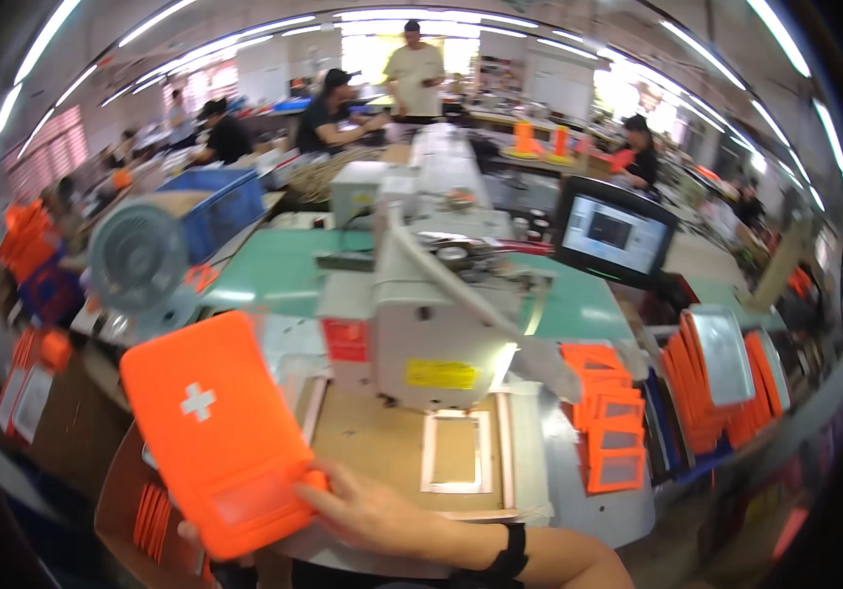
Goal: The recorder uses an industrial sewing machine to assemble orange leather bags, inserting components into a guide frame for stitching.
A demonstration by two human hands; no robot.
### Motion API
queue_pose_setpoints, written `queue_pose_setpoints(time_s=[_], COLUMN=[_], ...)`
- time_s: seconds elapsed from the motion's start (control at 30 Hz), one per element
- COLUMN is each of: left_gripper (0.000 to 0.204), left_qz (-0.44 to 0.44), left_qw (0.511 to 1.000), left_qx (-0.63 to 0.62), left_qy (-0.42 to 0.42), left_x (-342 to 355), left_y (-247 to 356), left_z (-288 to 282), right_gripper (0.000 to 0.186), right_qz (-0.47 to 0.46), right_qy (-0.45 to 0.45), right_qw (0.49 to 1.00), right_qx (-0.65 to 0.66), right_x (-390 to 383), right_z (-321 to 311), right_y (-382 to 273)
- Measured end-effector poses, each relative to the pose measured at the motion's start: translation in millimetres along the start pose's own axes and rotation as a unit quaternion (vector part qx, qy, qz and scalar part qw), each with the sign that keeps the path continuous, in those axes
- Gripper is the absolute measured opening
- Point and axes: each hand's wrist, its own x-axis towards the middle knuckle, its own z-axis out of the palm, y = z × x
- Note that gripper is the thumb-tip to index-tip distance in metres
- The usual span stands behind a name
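Observation:
An orange first-aid pouch panel (235, 422) with a white cross and a clear window near its lower end is held up tilted at the left front. My right hand (358, 506) is closed on its lower right edge, fingers by a small orange bit sticking out there. Of my left hand (187, 531) only a little shows at the panel's lower left edge; the panel hides the rest, and it seems to grip that edge. Just right of the panel is a sewing machine (441, 339), with a tan template board (363, 437) bearing a pale rectangular frame (456, 488) below it.
Orange window frames (613, 432) lie overlapped on the right of the machine table. Beyond them stand orange panels (696, 393) with clear pieces. A cardboard box (122, 506) holds orange pieces at lower left. A fan (137, 255), blue crate (230, 206) and monitor (613, 236) stand farther back; several people work beyond.

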Motion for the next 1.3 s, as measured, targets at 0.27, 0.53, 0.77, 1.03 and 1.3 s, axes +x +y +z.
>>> queue_pose_setpoints(time_s=[0.27,0.53,0.77,1.03,1.3], left_gripper=[0.082,0.077,0.073,0.064,0.062], left_qz=[-0.047,-0.06,-0.083,-0.089,-0.069], left_qw=[0.995,0.983,0.979,0.959,0.97], left_qx=[0.076,0.143,0.178,0.268,0.228], left_qy=[0.054,0.099,0.063,-0.003,0.048], left_x=[17.1,5.6,-3.2,8.3,9.2], left_y=[-1.9,8.3,5.3,1.5,-1.1], left_z=[-11.9,-19.5,-18.3,0.7,-4.1], right_gripper=[0.042,0.023,0.019,0.009,0.016], right_qz=[0.034,0.022,0.268,0.291,0.176], right_qy=[-0.03,-0.115,0.21,0.242,0.211], right_qw=[0.997,0.991,0.93,0.876,0.884], right_qx=[0.056,-0.061,-0.14,-0.298,-0.377], right_x=[-6.4,-95.9,-205.0,-241.5,-263.5], right_z=[-18.8,-120.2,-163.6,-137.4,-128.5], right_y=[-40.0,-57.4,-70.2,-62.4,-48.6])
